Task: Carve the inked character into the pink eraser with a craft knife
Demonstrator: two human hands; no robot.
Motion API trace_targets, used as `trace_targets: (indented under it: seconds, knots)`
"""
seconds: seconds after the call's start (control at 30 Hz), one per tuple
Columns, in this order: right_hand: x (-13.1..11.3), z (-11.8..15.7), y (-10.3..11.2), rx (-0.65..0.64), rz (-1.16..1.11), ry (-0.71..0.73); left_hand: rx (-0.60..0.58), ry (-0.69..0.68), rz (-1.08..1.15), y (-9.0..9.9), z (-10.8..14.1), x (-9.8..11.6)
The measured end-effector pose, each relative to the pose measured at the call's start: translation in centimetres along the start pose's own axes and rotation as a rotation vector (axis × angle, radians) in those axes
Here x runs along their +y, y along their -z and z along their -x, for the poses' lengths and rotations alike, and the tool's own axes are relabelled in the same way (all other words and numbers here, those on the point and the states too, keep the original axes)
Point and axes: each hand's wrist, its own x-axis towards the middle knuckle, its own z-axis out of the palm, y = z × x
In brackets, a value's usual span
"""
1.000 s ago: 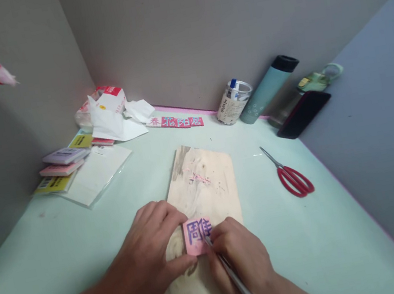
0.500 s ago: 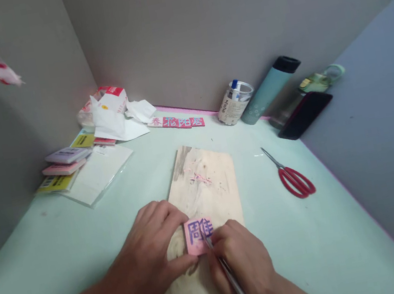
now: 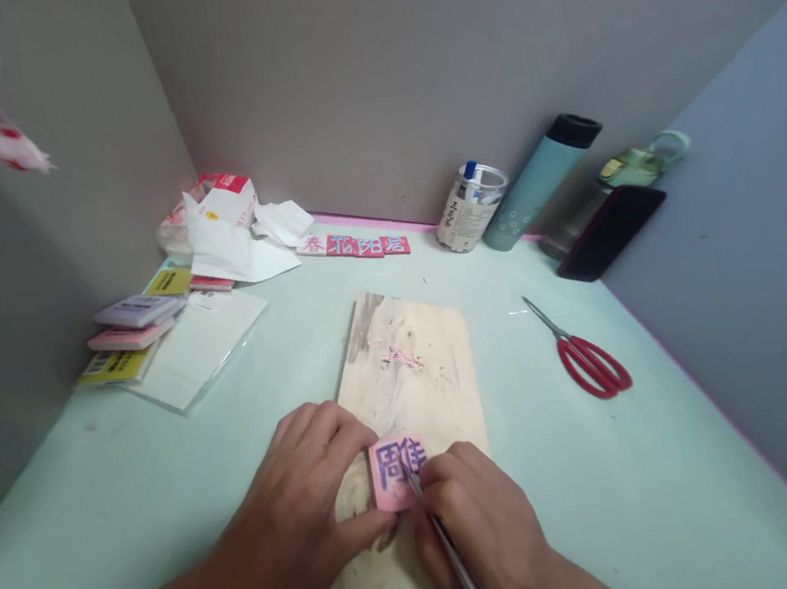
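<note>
A pink rubber carving block (image 3: 392,493) with a purple character drawn on it lies on a wooden board (image 3: 442,398). My left hand (image 3: 314,491) grips its left side between thumb and fingers. In my right hand (image 3: 480,523) is a slim metal carving knife (image 3: 464,571), held like a pen. The knife's tip touches the block's face near the middle of the character. My right fingers cover the block's right edge. Pink shavings (image 3: 401,359) lie on the upper part of the board.
Red-handled scissors (image 3: 593,366) lie to the right. Behind stand a can with pens (image 3: 463,216), a teal bottle (image 3: 534,188), a green-lidded bottle (image 3: 634,166) and a leaning phone (image 3: 611,231). Several carved blocks (image 3: 365,244), tissues (image 3: 222,249) and stacked packaged blocks (image 3: 135,320) sit at back and left.
The knife's handle end has swung slightly to the left with my right hand, while its tip stays on the block. My left hand keeps its hold. The whole view has shifted a little.
</note>
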Motion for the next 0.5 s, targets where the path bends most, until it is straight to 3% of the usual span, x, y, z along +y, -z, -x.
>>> trace_targets:
  seconds: [0.5]
  knots:
    - [0.11, 0.21, -0.25, 0.023, -0.026, -0.025, 0.016, -0.003, 0.002, -0.03, 0.19, -0.04]
